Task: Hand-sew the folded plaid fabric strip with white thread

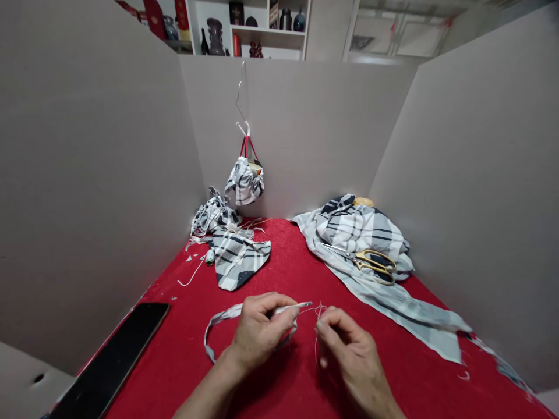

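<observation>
My left hand point(264, 329) pinches a narrow strip of light grey cloth point(222, 314) near its end; the tip pokes out to the right of the fingers, and the rest loops down on the left. Just right of it, my right hand point(347, 346) is closed in a pinch on a thin pale thread point(321, 308). The thread forms small loops between the two hands and hangs below the right fingertips. Whether a needle is there is too small to tell. Both hands are over the red cloth point(288, 267) near its front.
Gold-handled scissors point(371, 262) lie on a plaid cloth pile point(362, 230) at right. Left are a plaid piece point(240, 256), a thread spool point(210, 256), cloth scraps point(213, 215) and a phone point(113, 355). A plaid bag point(245, 183) hangs at the back; grey panels point(305, 134) enclose three sides.
</observation>
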The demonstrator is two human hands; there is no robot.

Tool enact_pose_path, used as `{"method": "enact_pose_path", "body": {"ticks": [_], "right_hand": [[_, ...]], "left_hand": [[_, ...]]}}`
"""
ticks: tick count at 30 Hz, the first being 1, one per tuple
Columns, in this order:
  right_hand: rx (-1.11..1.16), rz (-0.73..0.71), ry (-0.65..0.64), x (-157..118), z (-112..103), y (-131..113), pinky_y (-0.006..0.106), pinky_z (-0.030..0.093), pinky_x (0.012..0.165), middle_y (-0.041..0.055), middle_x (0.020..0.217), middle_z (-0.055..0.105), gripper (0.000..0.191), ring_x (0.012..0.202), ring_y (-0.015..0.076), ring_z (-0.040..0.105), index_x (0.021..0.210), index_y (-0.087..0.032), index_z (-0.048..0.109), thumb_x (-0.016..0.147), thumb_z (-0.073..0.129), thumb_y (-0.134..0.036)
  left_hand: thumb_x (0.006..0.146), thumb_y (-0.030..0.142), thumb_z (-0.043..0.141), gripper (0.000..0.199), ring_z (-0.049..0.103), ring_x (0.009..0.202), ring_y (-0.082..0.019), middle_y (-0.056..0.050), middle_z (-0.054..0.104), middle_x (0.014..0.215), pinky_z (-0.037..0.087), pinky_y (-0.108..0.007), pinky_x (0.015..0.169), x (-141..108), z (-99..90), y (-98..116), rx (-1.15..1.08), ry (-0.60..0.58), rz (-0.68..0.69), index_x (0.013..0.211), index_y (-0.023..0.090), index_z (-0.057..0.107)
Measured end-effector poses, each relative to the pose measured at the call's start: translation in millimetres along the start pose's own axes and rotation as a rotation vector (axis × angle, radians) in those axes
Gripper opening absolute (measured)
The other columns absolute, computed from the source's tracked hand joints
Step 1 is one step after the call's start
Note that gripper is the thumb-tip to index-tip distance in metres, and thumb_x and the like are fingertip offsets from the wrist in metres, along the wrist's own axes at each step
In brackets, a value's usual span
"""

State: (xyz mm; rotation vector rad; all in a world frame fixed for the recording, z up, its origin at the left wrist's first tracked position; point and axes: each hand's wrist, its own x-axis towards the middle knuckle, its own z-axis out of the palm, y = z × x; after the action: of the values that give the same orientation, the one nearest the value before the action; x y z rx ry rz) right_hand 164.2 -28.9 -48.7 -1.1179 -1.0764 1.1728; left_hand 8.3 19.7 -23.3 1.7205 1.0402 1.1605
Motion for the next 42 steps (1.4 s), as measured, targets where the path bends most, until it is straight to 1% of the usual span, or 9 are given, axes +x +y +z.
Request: {"method": "enact_pose_path", "body": {"ticks": [2, 4, 6, 8, 12, 15, 31, 36, 42], "right_hand": [[-0.036, -0.046, -0.008, -5, 7, 4, 0.019, 0.035, 0.04, -0.0049, 0.051, 0.043, 0.03, 0.042, 0.0079, 0.039, 0.068, -0.019, 0.057, 0.079, 0.061, -0.047], [-0.105, -0.13, 0.018, -4, 10, 6, 0.02, 0.04, 0.046, -0.0019, 0.058, 0.05, 0.026, 0.048, 0.0101, 0.045, 0.073, -0.02, 0.062, 0.081, 0.06, -0.044], [-0.179, -0.222, 0.036, -1, 12, 6, 0.024, 0.046, 0.058, 0.0021, 0.07, 0.06, 0.021, 0.061, 0.0148, 0.055, 0.081, -0.022, 0.067, 0.082, 0.059, -0.041], [-0.238, -0.282, 0.052, 1, 14, 5, 0.027, 0.048, 0.072, 0.004, 0.08, 0.066, 0.018, 0.077, 0.0191, 0.06, 0.087, -0.024, 0.069, 0.083, 0.057, -0.038], [-0.28, -0.312, 0.079, 0, 17, 7, 0.033, 0.044, 0.09, 0.0042, 0.092, 0.071, 0.019, 0.091, 0.0223, 0.063, 0.094, -0.028, 0.071, 0.085, 0.056, -0.035], [-0.282, -0.315, 0.085, -1, 17, 9, 0.036, 0.041, 0.096, 0.0049, 0.1, 0.071, 0.022, 0.097, 0.0238, 0.063, 0.099, -0.028, 0.07, 0.085, 0.055, -0.034], [-0.305, -0.295, 0.059, -2, 11, 8, 0.04, 0.041, 0.099, 0.0035, 0.108, 0.07, 0.023, 0.106, 0.0249, 0.061, 0.102, -0.032, 0.071, 0.084, 0.056, -0.032], [-0.335, -0.343, 0.048, -1, 9, 6, 0.036, 0.045, 0.095, 0.0044, 0.105, 0.071, 0.024, 0.103, 0.0234, 0.063, 0.103, -0.028, 0.071, 0.085, 0.055, -0.03], [-0.345, -0.388, 0.034, -1, 9, 2, 0.029, 0.051, 0.087, 0.0034, 0.103, 0.072, 0.023, 0.1, 0.0211, 0.064, 0.102, -0.028, 0.071, 0.086, 0.055, -0.027]], "left_hand": [[0.077, 0.027, 0.061, 0.019, 0.052, 0.051, -0.012, -0.004, 0.065, 0.06, 0.041, -0.02, 0.05, -1, -0.6, 0, -0.019, -0.011, -0.005, 0.076, 0.013, 0.073], [0.077, 0.027, 0.061, 0.019, 0.054, 0.054, -0.013, -0.004, 0.067, 0.062, 0.042, -0.021, 0.052, 0, -1.4, 0, -0.029, -0.013, -0.005, 0.078, 0.014, 0.074], [0.077, 0.027, 0.061, 0.019, 0.056, 0.056, -0.013, -0.005, 0.068, 0.063, 0.043, -0.021, 0.053, 0, -2.1, 0, -0.038, -0.008, 0.002, 0.079, 0.014, 0.075], [0.077, 0.027, 0.062, 0.019, 0.057, 0.057, -0.014, -0.005, 0.069, 0.063, 0.044, -0.021, 0.054, 1, -2.6, 0, -0.045, 0.0, 0.004, 0.079, 0.015, 0.075], [0.077, 0.028, 0.062, 0.018, 0.058, 0.059, -0.015, -0.005, 0.07, 0.066, 0.045, -0.022, 0.056, 1, -2.8, -2, -0.076, -0.002, -0.014, 0.078, 0.015, 0.075], [0.077, 0.029, 0.062, 0.019, 0.058, 0.059, -0.014, -0.005, 0.07, 0.067, 0.045, -0.021, 0.057, 1, -2.6, -2, -0.123, -0.022, -0.048, 0.078, 0.015, 0.075], [0.075, 0.03, 0.063, 0.02, 0.055, 0.057, -0.013, -0.005, 0.069, 0.065, 0.043, -0.021, 0.054, 2, -2.1, -5, -0.2, -0.054, -0.14, 0.076, 0.013, 0.073], [0.075, 0.029, 0.063, 0.021, 0.056, 0.056, -0.013, -0.006, 0.069, 0.064, 0.043, -0.021, 0.054, 3, -1.1, -5, -0.187, -0.059, -0.147, 0.077, 0.011, 0.073], [0.077, 0.028, 0.061, 0.02, 0.058, 0.062, -0.015, -0.006, 0.07, 0.067, 0.044, -0.022, 0.057, 3, -0.3, -7, -0.117, -0.052, -0.085, 0.077, 0.012, 0.073]]}}
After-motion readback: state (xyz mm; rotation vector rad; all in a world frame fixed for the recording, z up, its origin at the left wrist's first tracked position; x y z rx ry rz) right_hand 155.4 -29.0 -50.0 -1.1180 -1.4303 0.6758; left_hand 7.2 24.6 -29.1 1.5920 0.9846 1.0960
